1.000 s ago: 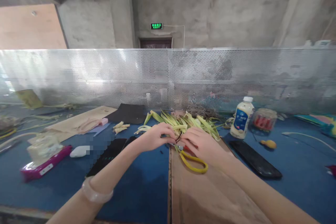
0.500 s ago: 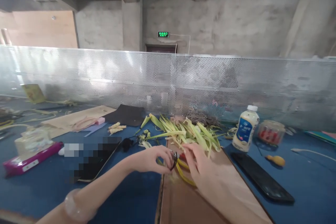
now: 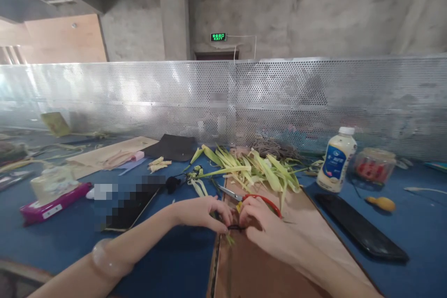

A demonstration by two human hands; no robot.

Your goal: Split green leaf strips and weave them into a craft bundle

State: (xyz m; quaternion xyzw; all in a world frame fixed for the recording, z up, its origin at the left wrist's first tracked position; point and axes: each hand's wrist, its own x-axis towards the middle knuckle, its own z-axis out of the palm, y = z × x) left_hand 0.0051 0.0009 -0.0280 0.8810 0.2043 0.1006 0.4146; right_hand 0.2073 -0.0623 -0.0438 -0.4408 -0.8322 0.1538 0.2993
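My left hand (image 3: 211, 213) and my right hand (image 3: 261, 223) are close together over a brown cardboard sheet (image 3: 258, 270). Both have bent fingers pinching a thin black cord-like strip (image 3: 236, 227) that spans the short gap between them. Small green sprigs (image 3: 229, 239) poke out just below my left fingertips. Behind the hands lies a pair of scissors (image 3: 232, 193), its blades pointing left and its red handle partly hidden by my right hand. A bit of something yellow (image 3: 239, 206) shows between the hands; its kind is hidden.
A heap of pale green husk strips (image 3: 258, 170) lies at the cardboard's far end. To the right stand a white-capped bottle (image 3: 335, 163) and a clear jar (image 3: 374, 167), near a black phone (image 3: 361, 228). A dark flat device (image 3: 134, 207) and a purple box (image 3: 57, 202) lie left.
My hands have moved slightly lower and now pinch the black strip between them. The scissors lie in plain view behind them. The yellow curved piece is mostly covered. The camera view has shifted slightly.
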